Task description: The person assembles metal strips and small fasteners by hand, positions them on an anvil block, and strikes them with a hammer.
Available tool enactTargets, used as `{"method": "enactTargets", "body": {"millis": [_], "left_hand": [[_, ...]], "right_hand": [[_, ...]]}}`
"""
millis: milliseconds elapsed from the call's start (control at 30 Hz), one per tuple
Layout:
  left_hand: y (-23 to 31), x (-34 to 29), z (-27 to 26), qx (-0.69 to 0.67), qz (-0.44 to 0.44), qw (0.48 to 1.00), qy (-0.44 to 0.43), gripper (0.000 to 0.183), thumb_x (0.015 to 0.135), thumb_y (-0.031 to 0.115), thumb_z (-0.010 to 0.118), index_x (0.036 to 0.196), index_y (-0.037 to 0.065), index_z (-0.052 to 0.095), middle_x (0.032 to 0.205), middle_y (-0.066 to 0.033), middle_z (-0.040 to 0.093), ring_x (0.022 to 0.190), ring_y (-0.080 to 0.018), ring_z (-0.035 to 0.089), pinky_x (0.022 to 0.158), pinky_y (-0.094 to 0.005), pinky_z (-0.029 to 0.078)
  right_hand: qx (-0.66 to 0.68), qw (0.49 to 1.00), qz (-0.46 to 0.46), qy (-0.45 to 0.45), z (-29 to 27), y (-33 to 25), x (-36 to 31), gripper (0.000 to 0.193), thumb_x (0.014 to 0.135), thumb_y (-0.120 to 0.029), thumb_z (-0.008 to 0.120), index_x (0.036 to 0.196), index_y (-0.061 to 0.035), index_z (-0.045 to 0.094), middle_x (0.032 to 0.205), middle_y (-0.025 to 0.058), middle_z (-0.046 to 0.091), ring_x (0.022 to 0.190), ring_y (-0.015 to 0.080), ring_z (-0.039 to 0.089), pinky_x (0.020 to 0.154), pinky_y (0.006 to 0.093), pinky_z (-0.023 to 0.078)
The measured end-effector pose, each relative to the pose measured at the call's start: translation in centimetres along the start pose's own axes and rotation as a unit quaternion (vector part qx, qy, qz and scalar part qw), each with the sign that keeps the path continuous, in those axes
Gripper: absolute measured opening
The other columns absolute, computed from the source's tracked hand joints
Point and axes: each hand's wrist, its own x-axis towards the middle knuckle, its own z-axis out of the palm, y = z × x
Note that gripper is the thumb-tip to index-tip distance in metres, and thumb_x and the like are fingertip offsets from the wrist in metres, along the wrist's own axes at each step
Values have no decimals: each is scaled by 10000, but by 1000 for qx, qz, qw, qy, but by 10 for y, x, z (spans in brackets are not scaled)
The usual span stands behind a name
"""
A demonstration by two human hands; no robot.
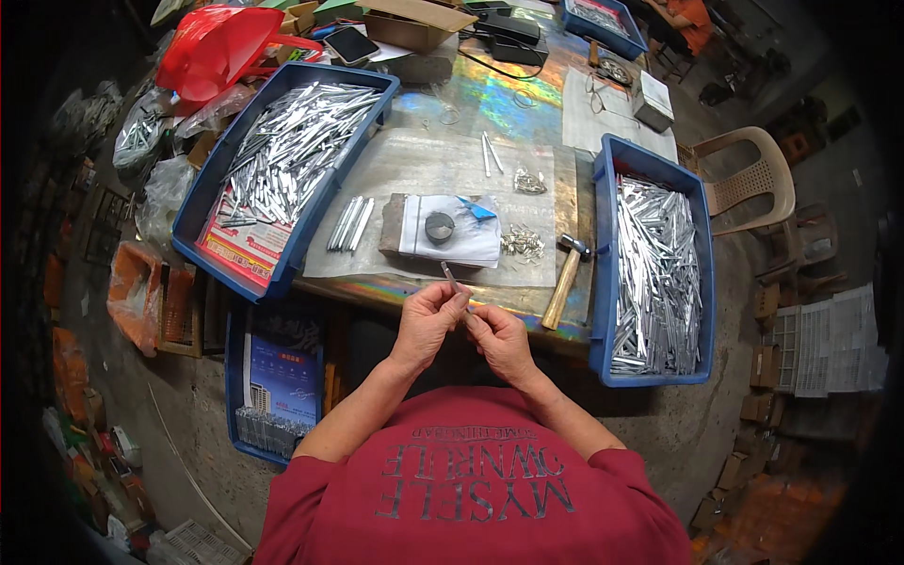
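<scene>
Both of my hands meet in front of my chest, close to the table's near edge. My left hand (430, 323) pinches a slim silvery metal rod (449, 274), whose upper end sticks out past the fingers. My right hand (497, 341) is closed at the rod's lower part, with the fingertips hiding what they grip. Just beyond is a block topped with white paper (461, 247), bearing a dark metal ring (439, 227) and a blue scrap (476, 209). A row of metal rods (351, 224) lies left of the block, and a pile of small metal pieces (523, 243) right of it.
Blue trays of metal rods stand at left (292, 160) and right (708, 282). A hammer (565, 282) lies near the right tray. Two loose rods (492, 154) lie farther back. A phone (351, 44) and red plastic container (212, 47) are far left; a chair (753, 174) is right.
</scene>
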Motion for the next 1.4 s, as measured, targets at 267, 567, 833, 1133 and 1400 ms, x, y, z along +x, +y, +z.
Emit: {"method": "enactTargets", "body": {"millis": [267, 567, 833, 1133, 1400], "left_hand": [[-3, 5, 3, 25, -15, 999, -14, 147, 782, 138, 556, 858, 12, 560, 664, 8, 526, 528, -26, 427, 456, -146, 326], [-13, 5, 4, 2, -14, 1000, -14, 140, 788, 136, 548, 843, 8, 562, 663, 13, 525, 513, -20, 408, 441, -141, 307], [-18, 4, 1, 16, -40, 999, 13, 122, 776, 135, 566, 815, 20, 560, 619, -4, 515, 493, -40, 424, 432, -158, 332], [-16, 3, -4, -1, -50, 998, 25, 122, 784, 158, 558, 800, 38, 545, 649, -22, 535, 506, -37, 457, 411, -145, 353], [-16, 1, -5, 8, -51, 998, 29, 121, 786, 159, 555, 795, 40, 538, 655, -21, 539, 503, -33, 456, 403, -146, 350]], "right_hand": [[-45, 994, -93, 40, -7, -2, 0, 176, 820, -190, 509, 809, -19, 548, 586, -26, 482, 459, 18, 388, 406, 153, 305], [144, 988, 47, 14, -10, 0, -2, 190, 833, -221, 482, 792, -41, 530, 576, -23, 467, 452, 21, 388, 402, 145, 304], [-42, 995, -28, 83, -21, 20, 7, 148, 802, -151, 505, 781, -11, 546, 597, 48, 521, 510, 86, 476, 462, 217, 377], [-401, 867, -194, 224, -75, 17, 60, 75, 727, -105, 530, 760, -38, 538, 724, 139, 532, 679, 311, 518, 594, 378, 418], [-563, 798, -155, 147, -62, 26, 74, 83, 714, -124, 507, 699, -48, 478, 711, 140, 496, 677, 325, 520, 591, 418, 412]]}}
